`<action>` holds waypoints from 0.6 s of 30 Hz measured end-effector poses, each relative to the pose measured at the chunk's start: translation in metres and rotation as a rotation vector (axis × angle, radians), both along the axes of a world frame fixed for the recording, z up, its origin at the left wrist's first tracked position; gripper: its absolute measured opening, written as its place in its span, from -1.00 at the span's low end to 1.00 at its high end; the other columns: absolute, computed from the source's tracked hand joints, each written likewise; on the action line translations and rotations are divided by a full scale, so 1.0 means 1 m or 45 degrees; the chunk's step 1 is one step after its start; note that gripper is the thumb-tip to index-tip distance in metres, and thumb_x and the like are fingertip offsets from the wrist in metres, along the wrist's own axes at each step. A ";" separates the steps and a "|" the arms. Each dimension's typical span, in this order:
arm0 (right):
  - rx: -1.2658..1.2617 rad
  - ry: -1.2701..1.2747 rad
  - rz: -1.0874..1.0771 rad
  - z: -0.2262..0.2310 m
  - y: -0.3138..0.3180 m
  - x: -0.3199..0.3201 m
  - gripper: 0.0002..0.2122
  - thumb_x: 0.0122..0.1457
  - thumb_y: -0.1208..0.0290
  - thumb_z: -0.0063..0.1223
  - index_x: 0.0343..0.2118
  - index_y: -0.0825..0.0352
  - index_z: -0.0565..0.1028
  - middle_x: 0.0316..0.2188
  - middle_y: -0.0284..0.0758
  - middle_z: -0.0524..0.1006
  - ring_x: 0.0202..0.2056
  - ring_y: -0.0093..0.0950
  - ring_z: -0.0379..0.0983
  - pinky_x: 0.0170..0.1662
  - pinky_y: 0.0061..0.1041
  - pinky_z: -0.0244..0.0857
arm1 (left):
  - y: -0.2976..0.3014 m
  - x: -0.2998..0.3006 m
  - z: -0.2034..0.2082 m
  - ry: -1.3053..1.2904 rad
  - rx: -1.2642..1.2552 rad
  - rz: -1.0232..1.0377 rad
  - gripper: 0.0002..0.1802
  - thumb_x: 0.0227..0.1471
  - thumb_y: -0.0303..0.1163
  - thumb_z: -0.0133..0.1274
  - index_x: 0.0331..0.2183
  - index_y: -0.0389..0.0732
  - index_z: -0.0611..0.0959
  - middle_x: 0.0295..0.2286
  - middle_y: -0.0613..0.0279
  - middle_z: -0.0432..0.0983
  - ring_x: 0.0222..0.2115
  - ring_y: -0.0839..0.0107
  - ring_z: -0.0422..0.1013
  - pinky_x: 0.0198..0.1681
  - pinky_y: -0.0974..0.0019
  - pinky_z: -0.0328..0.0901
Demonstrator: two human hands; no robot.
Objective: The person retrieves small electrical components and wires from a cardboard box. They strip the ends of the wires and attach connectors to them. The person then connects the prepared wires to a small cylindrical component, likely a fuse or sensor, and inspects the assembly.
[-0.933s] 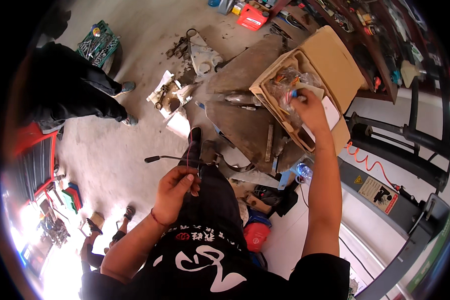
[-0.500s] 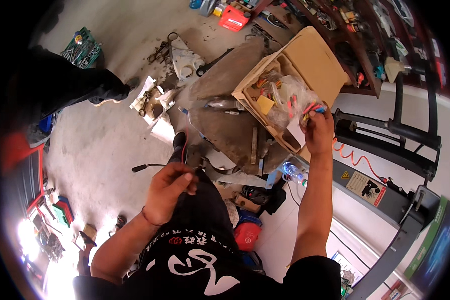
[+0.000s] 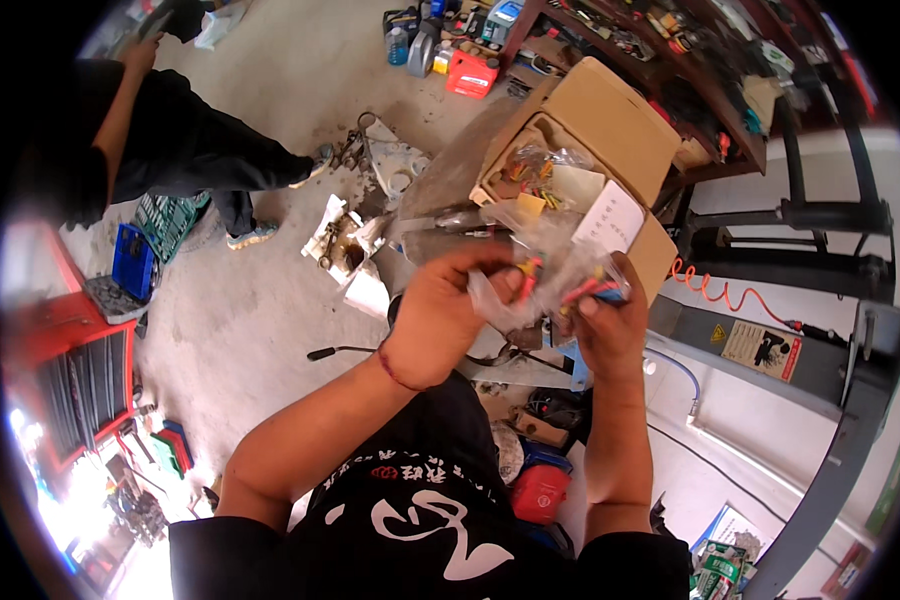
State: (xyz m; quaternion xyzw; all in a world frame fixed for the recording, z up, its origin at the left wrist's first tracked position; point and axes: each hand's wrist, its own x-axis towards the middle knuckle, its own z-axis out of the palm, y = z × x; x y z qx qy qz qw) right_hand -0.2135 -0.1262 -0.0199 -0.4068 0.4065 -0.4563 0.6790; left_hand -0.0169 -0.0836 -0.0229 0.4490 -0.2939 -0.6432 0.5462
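A crumpled clear plastic bag (image 3: pixel 560 272) stretches between my two hands, in front of an open cardboard box (image 3: pixel 625 125). My left hand (image 3: pixel 438 315) is closed on one side of it, with a red and yellow piece close to the fingertips. On the other side my right hand (image 3: pixel 612 325) grips the bag and a bunch of small red, yellow and blue pieces (image 3: pixel 590 290), too blurred to name exactly. Inside the box lie more bagged colourful pieces (image 3: pixel 540 170), a small yellow card (image 3: pixel 530 203) and a white paper with writing (image 3: pixel 612 218).
A brown, dirty work surface (image 3: pixel 450 185) carries the box. Shelves of parts (image 3: pixel 690 120) rise behind it; a grey metal frame (image 3: pixel 770 345) stands at right. Another person (image 3: pixel 195 130) is at far left by a green tool case (image 3: pixel 165 222). A red jug (image 3: pixel 470 75) and papers (image 3: pixel 365 290) lie on the floor.
My left hand has moved right and up and taken hold of the bag. My right hand has drawn the bag and pieces nearer, out of the box. More of the other person shows.
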 end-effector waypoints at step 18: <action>-0.197 0.033 -0.342 0.024 0.031 -0.072 -0.46 0.19 0.59 0.16 0.21 0.41 0.22 -0.21 -0.24 0.56 -0.35 -0.50 0.52 -0.37 -0.57 0.43 | -0.075 -0.074 -0.038 -0.564 -0.058 0.238 -0.68 0.14 -0.26 0.12 -0.23 -0.36 0.62 -0.39 0.28 0.56 -0.42 0.52 0.42 -0.33 0.39 0.32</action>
